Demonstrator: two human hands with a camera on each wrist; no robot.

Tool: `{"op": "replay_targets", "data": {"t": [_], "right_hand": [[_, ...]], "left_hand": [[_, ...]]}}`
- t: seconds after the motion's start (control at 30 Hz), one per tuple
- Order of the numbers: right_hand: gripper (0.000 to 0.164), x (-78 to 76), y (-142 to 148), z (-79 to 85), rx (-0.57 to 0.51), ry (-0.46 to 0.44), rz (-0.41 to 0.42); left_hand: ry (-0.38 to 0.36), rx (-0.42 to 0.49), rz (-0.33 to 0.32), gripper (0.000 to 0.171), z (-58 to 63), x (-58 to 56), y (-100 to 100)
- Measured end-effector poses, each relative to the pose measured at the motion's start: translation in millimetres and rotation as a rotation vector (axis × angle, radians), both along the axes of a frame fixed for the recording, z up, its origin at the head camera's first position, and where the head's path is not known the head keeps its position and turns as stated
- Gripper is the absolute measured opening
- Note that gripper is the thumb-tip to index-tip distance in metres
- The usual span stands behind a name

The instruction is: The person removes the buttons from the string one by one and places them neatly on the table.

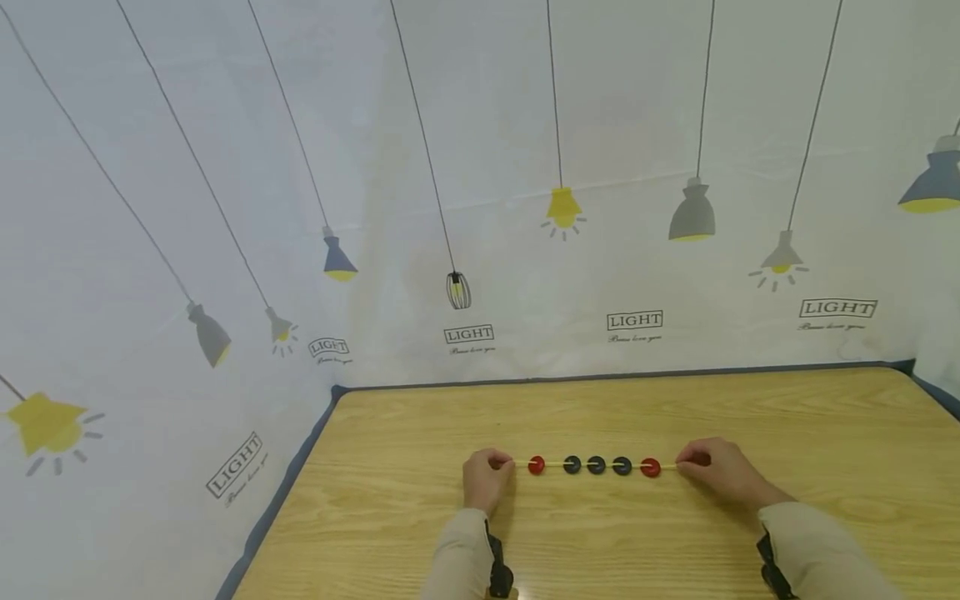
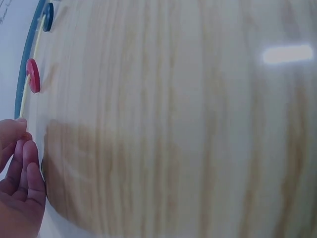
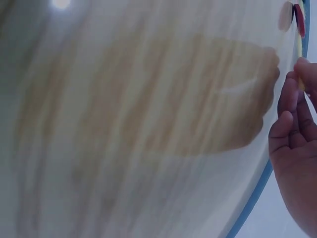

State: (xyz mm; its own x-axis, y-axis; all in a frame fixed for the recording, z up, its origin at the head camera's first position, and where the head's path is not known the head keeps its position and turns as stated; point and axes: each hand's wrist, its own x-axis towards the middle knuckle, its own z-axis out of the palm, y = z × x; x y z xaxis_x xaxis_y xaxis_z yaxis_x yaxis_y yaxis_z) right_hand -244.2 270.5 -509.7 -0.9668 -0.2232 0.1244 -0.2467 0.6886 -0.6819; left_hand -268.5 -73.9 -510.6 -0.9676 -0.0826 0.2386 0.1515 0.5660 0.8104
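Note:
A yellow string [image 1: 555, 463] runs nearly straight from side to side in the head view, threaded through several round buttons. At its left end is a red button [image 1: 536, 465], at its right end another red button [image 1: 650, 468], and between them sit three dark buttons [image 1: 596, 466]. My left hand [image 1: 483, 481] pinches the string's left end between thumb and fingertips, close to the red button [image 2: 33, 76]. The right end is pinched by my right hand [image 1: 723, 472], beside the other red button [image 3: 299, 21]. Both hands are a little above the tabletop or at it; I cannot tell which.
A light wood-grain table [image 1: 390, 500] with rounded corners and a dark blue edge [image 1: 285, 492] lies under the hands. Pale curtains [image 1: 480, 125] printed with hanging lamps stand behind it and at its sides. Dark wrist straps [image 1: 498, 571] sit on the beige sleeves [image 1: 457, 554].

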Motion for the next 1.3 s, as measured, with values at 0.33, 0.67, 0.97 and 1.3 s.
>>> {"op": "replay_targets", "data": {"t": [0.33, 0.67, 0.97, 1.3], "right_hand": [[0.005, -1.3, -17, 2.7, -0.001, 0.019, 0.022], [0.008, -2.2, -26, 1.4, 0.033, 0.064, 0.030], [0.005, -1.9, -25, 1.7, 0.003, 0.045, 0.026], [0.015, -0.6, -27, 7.4, -0.020, -0.002, -0.025]], "left_hand": [[-0.020, -0.026, 0.033, 0.005, 3.0, 0.6, -20], [-0.027, -0.041, -0.048, 0.003, 0.7, 2.8, -33], [-0.119, 0.040, -0.157, 0.010, -2.8, 2.0, -42], [-0.156, 0.104, -0.175, 0.019, -1.2, 1.9, -48]]}}
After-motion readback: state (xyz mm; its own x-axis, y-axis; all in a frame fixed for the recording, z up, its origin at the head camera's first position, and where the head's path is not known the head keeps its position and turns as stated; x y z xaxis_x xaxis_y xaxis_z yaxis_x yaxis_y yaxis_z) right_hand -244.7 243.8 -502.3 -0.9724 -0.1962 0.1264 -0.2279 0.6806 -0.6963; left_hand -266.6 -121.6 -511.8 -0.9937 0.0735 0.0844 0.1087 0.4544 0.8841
